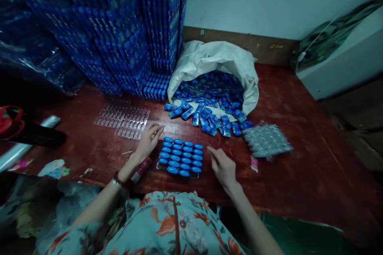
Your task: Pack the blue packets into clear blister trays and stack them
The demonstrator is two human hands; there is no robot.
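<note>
A clear blister tray (194, 175) lies in front of me, its rows filled with glossy blue oval pieces (181, 155). My left hand (150, 138) is just off the tray's upper left corner, fingers loosely curved and apart, nothing visible in them. On the other side, my right hand (223, 165) hovers beside the tray's right edge. Its index finger reaches toward the pieces while the others curl, and I see nothing held. Beyond the tray, small blue printed packets (206, 115) spill from a white woven sack (215, 57).
Tall stacks of blue filled packs (119, 40) stand at the back left. Flat clear blister sheets (122, 119) lie left of my left hand. A stack of clear trays (267, 141) sits at right. A black bottle with red lid (36, 133) and a plastic roll (18, 153) are far left.
</note>
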